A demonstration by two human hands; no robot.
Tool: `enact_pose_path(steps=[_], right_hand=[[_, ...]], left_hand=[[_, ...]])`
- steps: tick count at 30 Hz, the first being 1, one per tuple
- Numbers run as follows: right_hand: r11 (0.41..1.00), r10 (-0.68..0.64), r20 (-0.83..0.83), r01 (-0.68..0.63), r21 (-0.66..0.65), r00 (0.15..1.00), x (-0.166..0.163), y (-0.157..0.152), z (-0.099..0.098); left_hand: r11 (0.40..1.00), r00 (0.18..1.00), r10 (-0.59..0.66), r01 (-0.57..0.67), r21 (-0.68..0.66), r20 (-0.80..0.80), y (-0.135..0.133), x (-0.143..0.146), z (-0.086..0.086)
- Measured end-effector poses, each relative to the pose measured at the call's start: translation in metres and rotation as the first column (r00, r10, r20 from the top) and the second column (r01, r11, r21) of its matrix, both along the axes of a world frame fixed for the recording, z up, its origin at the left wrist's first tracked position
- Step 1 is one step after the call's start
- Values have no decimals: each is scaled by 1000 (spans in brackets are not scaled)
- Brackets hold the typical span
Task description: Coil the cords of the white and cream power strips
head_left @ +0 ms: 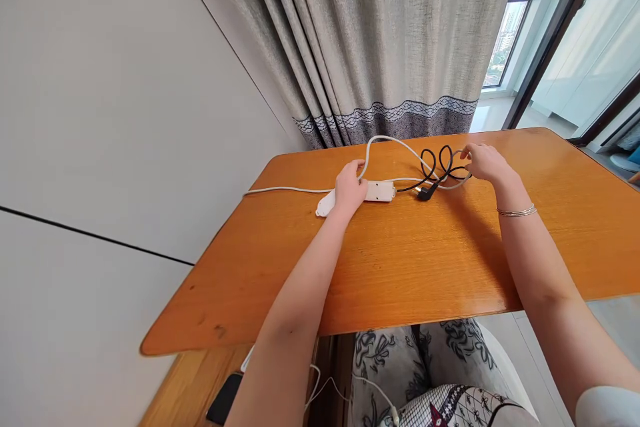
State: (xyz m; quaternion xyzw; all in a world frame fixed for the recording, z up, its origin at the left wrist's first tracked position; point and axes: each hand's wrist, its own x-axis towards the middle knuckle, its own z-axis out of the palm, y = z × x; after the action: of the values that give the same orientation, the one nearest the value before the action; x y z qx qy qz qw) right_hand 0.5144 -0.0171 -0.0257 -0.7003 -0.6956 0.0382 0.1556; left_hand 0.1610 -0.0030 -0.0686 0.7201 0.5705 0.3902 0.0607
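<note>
On the table (400,273), the strip (381,191) is held by the left hand (351,188). Right of it, the plug (426,193) is laid. The right hand (485,163) is placed at looped cords (451,160); whether they are gripped cannot be told. Beyond, a curtain (400,27) is hung.

A power strip (381,191) lies on the table (390,267), closer to the far edge than to the near one, with the left hand (351,188) across its middle. Right of the strip lies a plug (426,193), its looped power cord (434,163) mostly behind it; the right hand (485,161) is at the cord's right side. Another cable (287,189) runs from the table's left edge behind the strip. Behind the table hangs a curtain (390,40), left of a window (507,33).
</note>
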Motion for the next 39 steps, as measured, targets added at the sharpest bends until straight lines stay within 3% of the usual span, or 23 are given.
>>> enact_pose_path(steps=[4,8,12,17,20,24,28,30,32,34,36,37,39], right_hand=[[988,-35,60,26,151,998,-16,1,-8],[897,214,134,-249,365,968,-63,-5,-10],[807,514,195,-548,220,835,-117,-19,-29],[865,473,302,-501,21,828,-133,-24,-51],[840,499,319,-541,53,806,-119,-20,-36],[760,575,160,-596,259,802,-97,-27,9],[707,598,-17,-517,482,802,-80,-50,48],[702,592,-60,-478,528,803,-77,-62,58],[696,594,-61,-474,540,802,-79,-70,62],[676,599,-25,-488,551,801,-85,-74,62],[646,596,29,-501,576,803,-92,-76,60],[631,589,57,-503,591,806,-95,-76,59],[611,561,92,-487,624,822,-100,-75,57]], left_hand=[[998,999,-22,20,-59,-34,7,-7,-9],[996,994,-53,45,-82,-92,10,-10,-13],[995,995,-67,61,-82,-68,10,-10,-13],[995,999,-42,40,-91,-19,10,-12,-10],[995,999,-31,32,-95,8,12,-14,-8],[987,998,-32,41,-154,58,15,-17,-8],[973,997,-47,61,-222,67,13,-13,-7],[973,994,-48,68,-220,95,8,-5,0],[971,969,-114,155,-180,219,-5,8,14],[908,843,-333,407,-97,424,-24,25,33],[757,664,-533,651,-55,524,-48,42,54],[687,593,-582,725,-54,556,-60,50,64],[606,530,-600,790,-92,600,-81,61,81]])
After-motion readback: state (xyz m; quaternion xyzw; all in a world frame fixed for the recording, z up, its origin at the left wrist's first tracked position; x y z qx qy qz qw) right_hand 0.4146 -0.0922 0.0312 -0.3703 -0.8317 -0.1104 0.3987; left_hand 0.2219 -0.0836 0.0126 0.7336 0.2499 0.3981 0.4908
